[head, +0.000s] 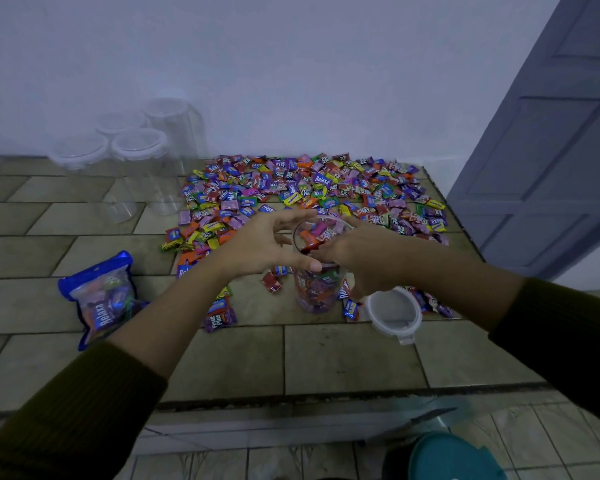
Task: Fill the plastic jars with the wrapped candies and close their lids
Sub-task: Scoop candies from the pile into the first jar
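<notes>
A clear plastic jar (pixel 317 289) stands upright on the tiled counter, nearly full of wrapped candies. My left hand (pixel 267 244) hovers at its rim on the left, fingers spread and relaxed, thumb near the jar's top edge. My right hand (pixel 357 254) is at the rim on the right, fingers curled over the opening with a dark red candy (pixel 307 249) at the fingertips. The jar's white lid (pixel 394 311) lies flat on the counter to the right. A wide heap of loose candies (pixel 309 192) covers the counter behind the jar.
Several clear lidded jars (pixel 139 157) stand at the back left against the wall. A blue candy bag (pixel 101 299) lies at the left. The counter's front edge (pixel 291 398) runs below the hands. A teal round lid (pixel 454 459) sits on the floor; a door (pixel 551 161) is at right.
</notes>
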